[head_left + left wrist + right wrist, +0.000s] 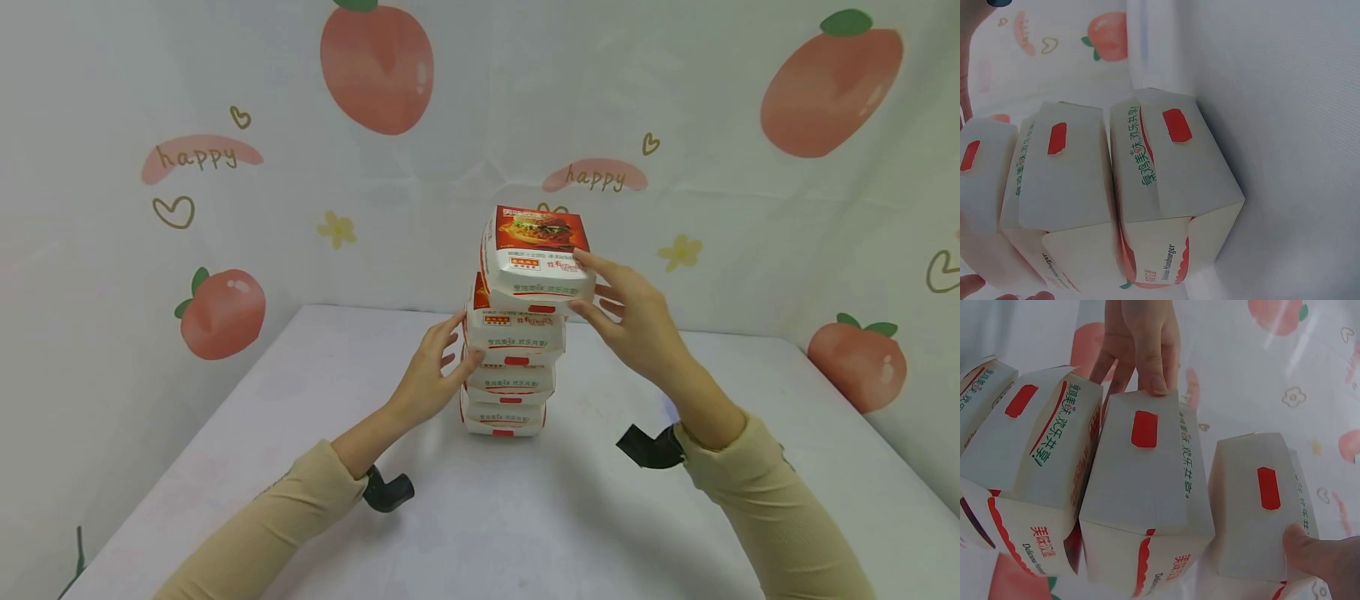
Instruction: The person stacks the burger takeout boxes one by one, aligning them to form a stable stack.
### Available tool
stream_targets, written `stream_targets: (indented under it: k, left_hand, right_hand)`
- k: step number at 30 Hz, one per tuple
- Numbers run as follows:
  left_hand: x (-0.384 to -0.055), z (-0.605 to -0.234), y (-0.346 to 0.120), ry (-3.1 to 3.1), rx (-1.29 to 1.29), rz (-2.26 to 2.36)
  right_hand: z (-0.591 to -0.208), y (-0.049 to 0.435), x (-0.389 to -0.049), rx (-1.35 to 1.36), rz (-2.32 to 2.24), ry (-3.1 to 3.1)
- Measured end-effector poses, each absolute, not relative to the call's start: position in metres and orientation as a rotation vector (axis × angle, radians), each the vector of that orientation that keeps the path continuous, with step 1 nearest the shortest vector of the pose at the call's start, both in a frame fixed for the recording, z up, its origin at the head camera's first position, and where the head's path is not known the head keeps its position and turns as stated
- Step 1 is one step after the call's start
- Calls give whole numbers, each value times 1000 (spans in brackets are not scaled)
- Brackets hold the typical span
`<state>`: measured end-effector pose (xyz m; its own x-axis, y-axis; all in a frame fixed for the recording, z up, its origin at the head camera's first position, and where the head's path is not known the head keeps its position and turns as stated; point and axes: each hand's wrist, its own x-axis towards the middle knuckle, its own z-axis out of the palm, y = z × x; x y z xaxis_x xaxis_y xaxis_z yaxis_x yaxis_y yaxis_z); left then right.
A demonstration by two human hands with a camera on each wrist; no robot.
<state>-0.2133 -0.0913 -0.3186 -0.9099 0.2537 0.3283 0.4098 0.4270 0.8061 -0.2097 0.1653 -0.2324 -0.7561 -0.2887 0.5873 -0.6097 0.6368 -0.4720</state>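
Note:
My right hand [637, 321] grips a white-and-red hamburger box [540, 250] at its right side, the thumb on its front. In the right wrist view a gap separates this box [1250, 512] from the stack. Three similar boxes are stacked upright below: an upper one [525, 337], a middle one [513, 383] and a lowest one [504, 418] on the table. With extended fingers, my left hand [431, 375] touches the left side of the upper stacked box, its thumb at the front. Red tabs mark the box fronts.
The stack stands on a white-covered table [337, 375], near its back edge. Behind hangs a pale cloth [465, 100] printed with fruit and hearts. Black curved pieces [390, 492] stick out at both wrists, close above the table.

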Motion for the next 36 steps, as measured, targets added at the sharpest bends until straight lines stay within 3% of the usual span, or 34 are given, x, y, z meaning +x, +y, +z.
stream_targets:
  k: [36]
  left_hand:
    - [-212, -318, -89, -2509, -581, -1510]
  right_hand:
    - [-227, 155, -207, 724, 858, -2525]
